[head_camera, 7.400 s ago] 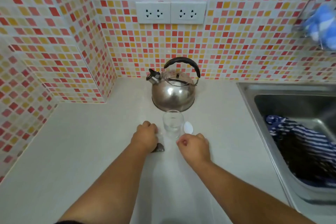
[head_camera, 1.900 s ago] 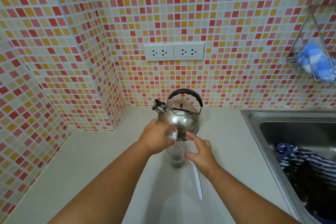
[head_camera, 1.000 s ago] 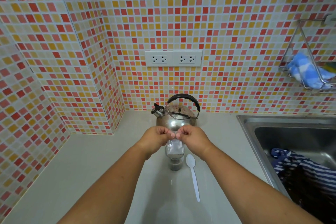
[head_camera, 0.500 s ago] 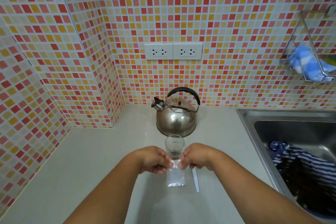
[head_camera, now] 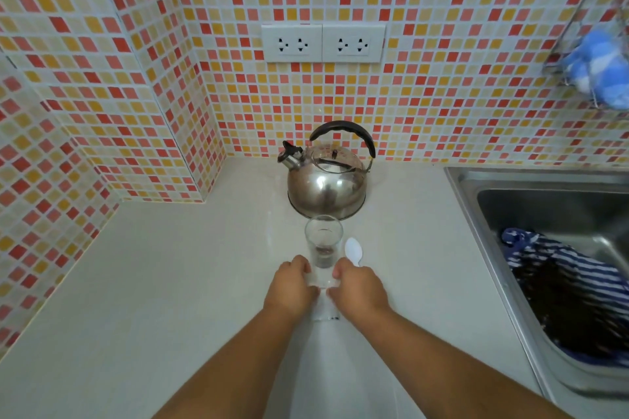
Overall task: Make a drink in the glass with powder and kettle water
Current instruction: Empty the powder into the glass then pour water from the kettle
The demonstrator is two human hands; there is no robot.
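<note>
A clear glass (head_camera: 323, 241) with dark powder at its bottom stands on the white counter (head_camera: 170, 282), just in front of the steel kettle (head_camera: 326, 180) with a black handle. My left hand (head_camera: 292, 289) and my right hand (head_camera: 360, 292) sit side by side right before the glass, both pinching a small silvery sachet (head_camera: 325, 311) that lies flat on the counter between them. A white plastic spoon (head_camera: 353, 250) lies to the right of the glass, its handle hidden under my right hand.
A steel sink (head_camera: 544, 248) with a blue striped cloth (head_camera: 558, 286) in it is on the right. A wire rack with a blue sponge (head_camera: 599, 68) hangs on the tiled wall. Wall sockets (head_camera: 323, 43) are above the kettle. A tiled corner juts out at the left.
Both hands brought the sachet down from above the glass to the counter in front of it. The glass now holds dark powder, and the sachet lies lower and flatter than half a second ago.
</note>
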